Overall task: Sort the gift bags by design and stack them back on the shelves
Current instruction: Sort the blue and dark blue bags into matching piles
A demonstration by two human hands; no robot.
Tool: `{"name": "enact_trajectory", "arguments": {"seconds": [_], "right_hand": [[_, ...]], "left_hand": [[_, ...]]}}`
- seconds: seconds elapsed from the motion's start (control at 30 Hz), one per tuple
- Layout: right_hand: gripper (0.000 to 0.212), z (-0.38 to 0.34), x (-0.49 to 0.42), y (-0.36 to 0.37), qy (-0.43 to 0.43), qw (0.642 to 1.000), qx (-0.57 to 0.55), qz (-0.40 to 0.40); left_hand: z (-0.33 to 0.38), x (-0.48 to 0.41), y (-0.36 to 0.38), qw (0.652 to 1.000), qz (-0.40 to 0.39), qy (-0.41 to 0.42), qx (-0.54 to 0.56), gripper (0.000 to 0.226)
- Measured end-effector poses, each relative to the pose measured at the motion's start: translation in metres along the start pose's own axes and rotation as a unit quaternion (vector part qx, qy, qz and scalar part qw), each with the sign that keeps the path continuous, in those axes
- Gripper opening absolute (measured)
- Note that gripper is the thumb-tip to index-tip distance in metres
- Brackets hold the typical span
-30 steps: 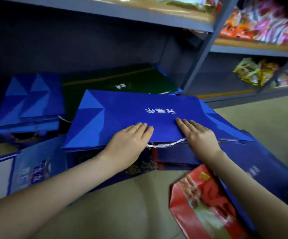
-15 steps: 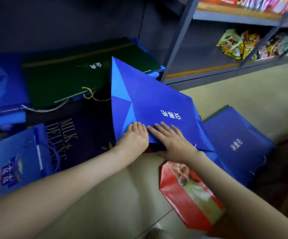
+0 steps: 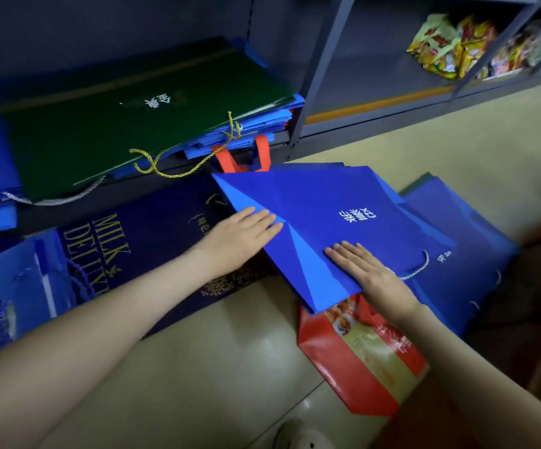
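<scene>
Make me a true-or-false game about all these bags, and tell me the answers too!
1. The left hand and the right hand both lie flat on the blue bag. True.
2. The green bag lies on the floor. False: it lies up on the shelf, on top of other blue bags.
3. The red bag sits partly under the blue bag. True.
4. The snack packets are piled on the floor. False: they sit on the shelf at the right.
5. The dark bag has "MILK" on it in gold letters. True.
</scene>
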State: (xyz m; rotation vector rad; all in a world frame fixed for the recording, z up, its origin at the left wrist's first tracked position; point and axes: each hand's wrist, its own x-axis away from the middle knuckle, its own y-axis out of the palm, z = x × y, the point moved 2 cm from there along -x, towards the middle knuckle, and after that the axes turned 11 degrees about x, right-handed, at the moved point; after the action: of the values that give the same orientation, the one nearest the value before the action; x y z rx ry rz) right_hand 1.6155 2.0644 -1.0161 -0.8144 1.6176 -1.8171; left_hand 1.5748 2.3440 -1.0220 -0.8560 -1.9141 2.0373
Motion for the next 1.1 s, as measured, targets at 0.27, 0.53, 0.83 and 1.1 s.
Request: {"name": "enact_trajectory", "arguments": {"seconds": [0.27,0.53,0.83,1.1], "right_hand": [[0.110,0.007,-0.010,-0.047,0.123,0.893,-0.033,-0.432],[0.083,-0.007,-0.022,-0.004,0.330,0.935,0.041,-0.122],[0.083,0.082,0.060,0.053,0.376,0.895,0.115,-0.213],[0.072,0.107,0.063,0.102,0.492,0.833,0.053,-0.249]], "left_hand": [[0.043,-0.085,0.053,0.998,0.025,0.039,-0.049,0.036],[0.085,-0.130,0.038,0.991,0.085,0.099,0.016,0.038],[0.082,-0.126,0.061,0.990,0.056,0.119,0.053,0.051],[0.069,-0.094,0.091,0.996,-0.021,0.075,0.041,0.048]]}}
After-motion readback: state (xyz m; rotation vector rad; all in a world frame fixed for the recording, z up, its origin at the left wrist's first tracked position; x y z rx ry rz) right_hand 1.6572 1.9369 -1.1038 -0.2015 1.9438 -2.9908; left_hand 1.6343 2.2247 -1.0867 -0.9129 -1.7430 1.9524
